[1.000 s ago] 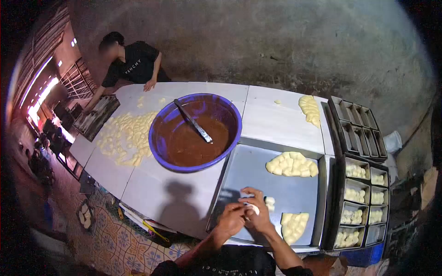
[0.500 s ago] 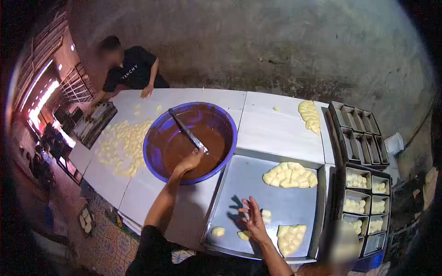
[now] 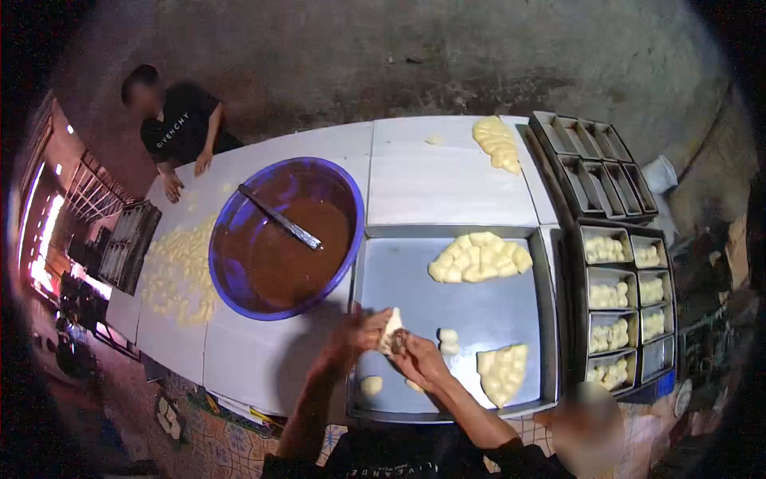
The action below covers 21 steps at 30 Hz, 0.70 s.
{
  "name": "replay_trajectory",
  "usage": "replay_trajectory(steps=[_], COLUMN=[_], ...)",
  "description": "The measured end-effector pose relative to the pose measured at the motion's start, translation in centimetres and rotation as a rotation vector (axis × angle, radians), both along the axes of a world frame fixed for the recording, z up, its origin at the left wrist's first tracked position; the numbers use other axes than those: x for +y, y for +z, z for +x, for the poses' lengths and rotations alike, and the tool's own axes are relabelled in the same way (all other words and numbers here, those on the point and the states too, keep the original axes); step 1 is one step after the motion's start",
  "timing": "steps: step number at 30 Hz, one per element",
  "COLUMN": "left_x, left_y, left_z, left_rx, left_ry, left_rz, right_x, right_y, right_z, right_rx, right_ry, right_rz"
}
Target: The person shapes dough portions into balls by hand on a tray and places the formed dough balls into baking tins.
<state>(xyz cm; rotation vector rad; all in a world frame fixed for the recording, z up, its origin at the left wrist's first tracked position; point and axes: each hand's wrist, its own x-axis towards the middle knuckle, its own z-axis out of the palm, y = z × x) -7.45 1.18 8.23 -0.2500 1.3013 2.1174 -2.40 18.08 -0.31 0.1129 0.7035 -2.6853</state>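
Observation:
Over the left part of the metal tray [image 3: 415, 299], my two hands meet at a flattened piece of pale dough [image 3: 390, 329]. My left hand [image 3: 363, 334], somewhat blurred, grips its left side. The closed fingers of my right hand [image 3: 420, 359] press on the other side, with a dark brown smear on the fingertips. In the tray near my right hand lies a small lobed dough piece [image 3: 448, 342]. A round dough ball [image 3: 371, 385] sits below my left hand. Joined dough balls form a large cluster [image 3: 480, 258] and a smaller one [image 3: 503, 374].
A purple basin [image 3: 359, 231] of brown paste [image 3: 295, 263] stands left of the tray, a flat metal spatula [image 3: 279, 217] inside. Small dough pieces [image 3: 175, 271] cover the table's left. Loaf tins [image 3: 610, 295] with dough stand right. A co-worker [image 3: 187, 120] is across the table; another person [image 3: 586, 431] is lower right.
My left hand has left the basin and come to the dough above the tray. My right hand, earlier spread, has closed on it too. The view has shifted; the co-worker's hand is off the tins.

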Motion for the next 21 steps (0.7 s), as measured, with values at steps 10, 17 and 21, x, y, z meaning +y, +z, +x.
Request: replay_trajectory(steps=[10,17,21], left_x=[5.1,6.2,6.3], left_y=[-3.5,-2.6,-3.4], left_z=[7.7,9.9,9.8], left_rx=[0.542,0.616,0.448], left_ry=[0.260,0.143,0.122], left_rz=[-0.321,-0.394,-0.490], right_x=[2.2,4.8,5.0], right_y=[2.5,3.6,4.7], right_z=[3.4,3.4,5.8], right_rx=[0.871,0.695,0.829], right_ry=[-0.351,-0.504,-0.338], right_rz=[1.414,1.008,1.230])
